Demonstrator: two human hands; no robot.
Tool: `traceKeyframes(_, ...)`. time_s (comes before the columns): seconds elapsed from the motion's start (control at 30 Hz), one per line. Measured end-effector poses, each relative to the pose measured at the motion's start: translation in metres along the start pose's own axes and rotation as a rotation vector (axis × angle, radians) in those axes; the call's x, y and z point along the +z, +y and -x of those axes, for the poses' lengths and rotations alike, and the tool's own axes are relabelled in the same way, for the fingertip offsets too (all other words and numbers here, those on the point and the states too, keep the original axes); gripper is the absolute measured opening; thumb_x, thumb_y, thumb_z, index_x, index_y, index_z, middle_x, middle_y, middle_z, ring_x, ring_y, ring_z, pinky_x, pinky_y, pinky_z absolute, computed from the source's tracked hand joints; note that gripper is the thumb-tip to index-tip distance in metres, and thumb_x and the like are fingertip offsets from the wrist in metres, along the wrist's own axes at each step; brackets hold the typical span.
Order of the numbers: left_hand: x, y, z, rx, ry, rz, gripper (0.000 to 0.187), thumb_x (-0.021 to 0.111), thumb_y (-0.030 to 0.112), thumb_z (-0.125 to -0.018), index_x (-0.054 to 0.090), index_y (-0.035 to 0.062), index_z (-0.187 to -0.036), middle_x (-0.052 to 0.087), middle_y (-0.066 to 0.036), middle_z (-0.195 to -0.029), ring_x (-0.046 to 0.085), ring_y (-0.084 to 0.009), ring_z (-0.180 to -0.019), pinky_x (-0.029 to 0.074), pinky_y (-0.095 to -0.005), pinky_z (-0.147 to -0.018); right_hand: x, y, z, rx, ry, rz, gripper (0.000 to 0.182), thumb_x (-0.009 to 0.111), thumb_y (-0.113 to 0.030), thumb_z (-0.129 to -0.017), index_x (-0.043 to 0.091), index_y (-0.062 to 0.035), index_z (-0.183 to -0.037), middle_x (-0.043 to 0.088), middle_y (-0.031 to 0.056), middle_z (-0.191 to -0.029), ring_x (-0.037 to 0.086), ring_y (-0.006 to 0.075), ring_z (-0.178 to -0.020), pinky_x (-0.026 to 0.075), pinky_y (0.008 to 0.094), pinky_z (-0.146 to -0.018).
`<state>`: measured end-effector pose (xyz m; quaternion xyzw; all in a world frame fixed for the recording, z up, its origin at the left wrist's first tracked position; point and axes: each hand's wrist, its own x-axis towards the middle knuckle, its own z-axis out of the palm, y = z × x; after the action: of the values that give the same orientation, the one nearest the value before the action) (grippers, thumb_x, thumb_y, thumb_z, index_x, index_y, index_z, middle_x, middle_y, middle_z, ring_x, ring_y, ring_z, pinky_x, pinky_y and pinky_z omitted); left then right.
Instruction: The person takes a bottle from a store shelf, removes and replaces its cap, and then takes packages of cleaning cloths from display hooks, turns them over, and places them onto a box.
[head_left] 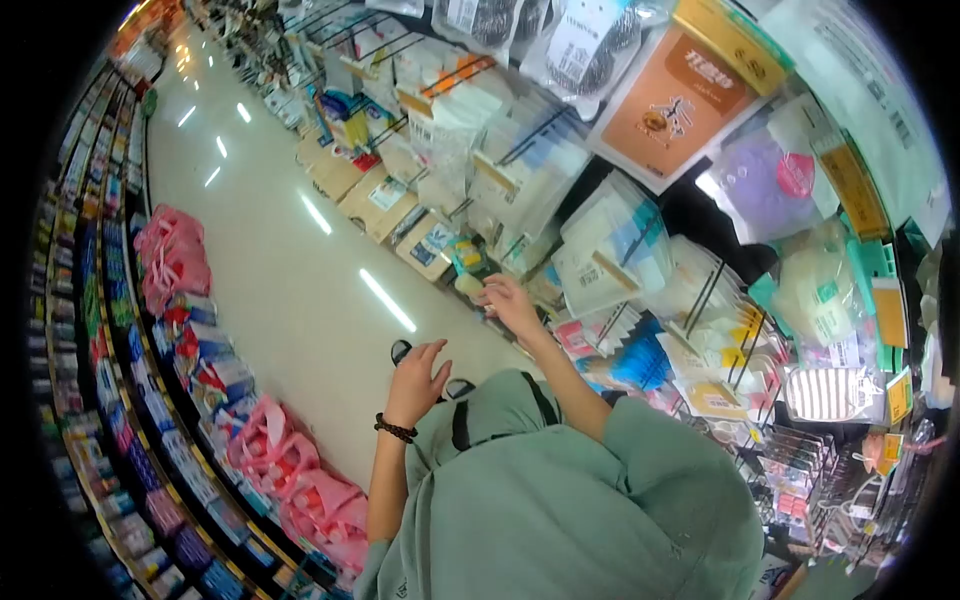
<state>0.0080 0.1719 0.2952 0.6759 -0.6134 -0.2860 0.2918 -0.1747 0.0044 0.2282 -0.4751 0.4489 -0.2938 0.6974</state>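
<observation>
Your left hand (410, 388), apart from the right, hangs empty above the floor (440, 320); the yellow-green item (467, 260) lies ahead, long axis toward your nearer right hand (512, 307), fingers bent, grip indeterminable.

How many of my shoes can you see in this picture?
2, both partly hidden: one shoe shows just above the left hand, and the other shoe between that hand and the green clothing.

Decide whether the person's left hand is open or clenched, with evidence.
Open: the left hand has fingers extended and thumb apart, with nothing visible between them.
</observation>
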Motion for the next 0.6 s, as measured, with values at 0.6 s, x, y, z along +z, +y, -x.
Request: traceKeyframes(0.6,-0.044,-0.072,-0.324,0.301,-0.221,0.355,0.045,0.066,0.009,-0.091,0.055,0.0018,-0.134,0.066,-0.019,-0.122,0.064,-0.0332,-0.111,0.053,-0.0408,-0.091,-0.031,-0.051,-0.156,-0.018,0.885,0.139,0.049,0.076,-0.023,-0.088,0.055,-0.0016,-0.127,0.060,0.0147,-0.124,0.058,0.0253,-0.112,0.048,0.0403,-0.091)
